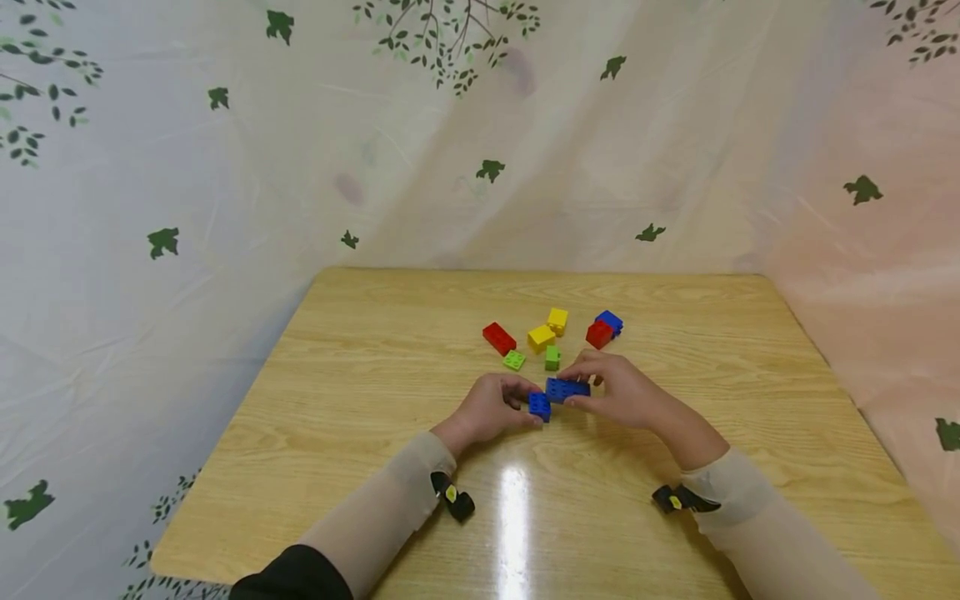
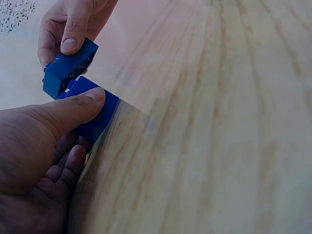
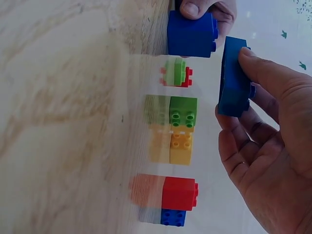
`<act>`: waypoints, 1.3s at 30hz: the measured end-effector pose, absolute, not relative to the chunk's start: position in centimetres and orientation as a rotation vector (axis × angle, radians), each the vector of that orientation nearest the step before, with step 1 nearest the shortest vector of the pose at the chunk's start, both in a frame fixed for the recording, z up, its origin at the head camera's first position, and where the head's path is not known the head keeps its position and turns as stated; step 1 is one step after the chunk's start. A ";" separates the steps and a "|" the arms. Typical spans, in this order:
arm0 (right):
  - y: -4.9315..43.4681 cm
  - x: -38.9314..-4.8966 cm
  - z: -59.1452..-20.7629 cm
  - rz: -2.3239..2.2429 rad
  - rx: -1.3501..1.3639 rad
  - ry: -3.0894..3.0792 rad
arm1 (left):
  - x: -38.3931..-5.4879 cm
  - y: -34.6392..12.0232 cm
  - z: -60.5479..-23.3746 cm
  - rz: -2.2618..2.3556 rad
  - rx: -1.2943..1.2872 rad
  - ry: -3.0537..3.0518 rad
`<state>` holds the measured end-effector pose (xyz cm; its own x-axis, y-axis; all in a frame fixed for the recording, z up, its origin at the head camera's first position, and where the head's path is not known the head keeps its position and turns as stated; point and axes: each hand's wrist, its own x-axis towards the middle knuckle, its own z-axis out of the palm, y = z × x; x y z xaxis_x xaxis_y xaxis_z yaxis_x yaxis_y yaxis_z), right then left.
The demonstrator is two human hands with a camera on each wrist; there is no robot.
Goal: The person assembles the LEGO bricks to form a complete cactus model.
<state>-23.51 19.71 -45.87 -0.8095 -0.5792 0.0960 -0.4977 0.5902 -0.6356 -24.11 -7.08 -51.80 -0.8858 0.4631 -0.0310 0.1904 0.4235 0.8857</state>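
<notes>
While left hand [image 1: 486, 408] pinches a studded blue block [image 3: 191, 35] | right hand [image 1: 621, 390] grips a longer blue brick [image 3: 234, 80]

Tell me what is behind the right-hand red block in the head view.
A blue block, its upper and right parts visible. The red block covers its near left part; whether they touch is unclear.

Brick [image 2: 101, 116] (blue) — in left grip [image 2: 41, 151]
</notes>
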 end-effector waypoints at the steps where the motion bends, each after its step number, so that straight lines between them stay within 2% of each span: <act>1: 19.7 -23.5 -45.9 -1.024 -0.916 2.687 | -24.1 -7.1 -51.7 1.448 0.569 2.409; 39: 17.4 -23.5 -46.8 -1.069 -0.991 2.645 | -24.0 -6.9 -51.5 1.444 0.558 2.422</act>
